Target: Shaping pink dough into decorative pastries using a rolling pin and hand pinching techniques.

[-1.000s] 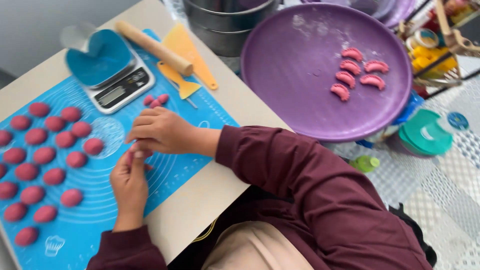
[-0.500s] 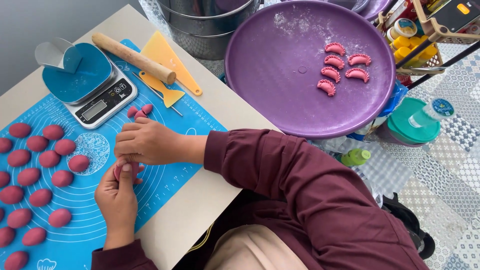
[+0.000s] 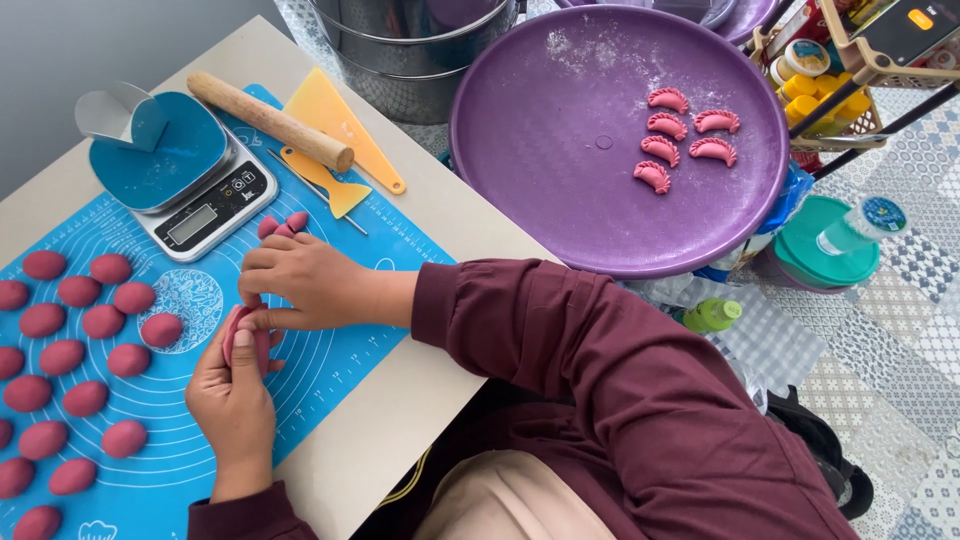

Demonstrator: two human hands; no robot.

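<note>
Pinching pink dough piece (image 3: 248, 335) between left hand (image 3: 235, 400) and right hand (image 3: 300, 282), both closed on it, above blue mat (image 3: 330, 370). Recommended: even pressure along the edge. Dough balls (image 3: 85, 345) in rows left; scale (image 3: 200, 195) beyond; purple tray (image 3: 560, 150) farther right.

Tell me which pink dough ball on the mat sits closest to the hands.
The dough ball at the row's right end, just left of the left hand; the others lie farther left.

left hand (image 3: 235, 395) cupped, right hand (image 3: 300, 280) pinching, fingers (image 3: 258, 318) meeting
</note>
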